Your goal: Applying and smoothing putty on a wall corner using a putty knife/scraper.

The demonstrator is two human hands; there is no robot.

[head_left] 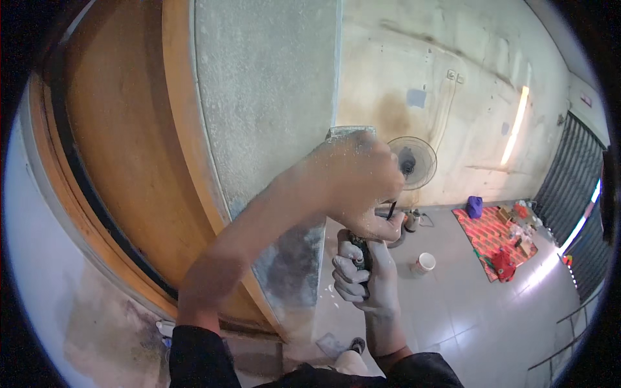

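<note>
My right hand (374,275), coated in pale dust, is closed round the dark handle of a dusty tool (363,255). Above it, my left hand (362,178) is bent over the tool's upper part with its fingers curled, hiding most of it. A flat, rectangular greyish end (352,130) shows just past the left knuckles, at the corner of the grey plastered wall (265,84). The exact kind of tool cannot be made out. The wall's lower part has a dark, smeared patch (291,265).
A wooden door (123,129) with its frame stands at the left. Beyond my hands are a round fan (424,163) and a white bucket (425,262) on the tiled floor (446,304). Farther right lies a red patterned mat (475,229) with a purple bag (474,207) and loose items.
</note>
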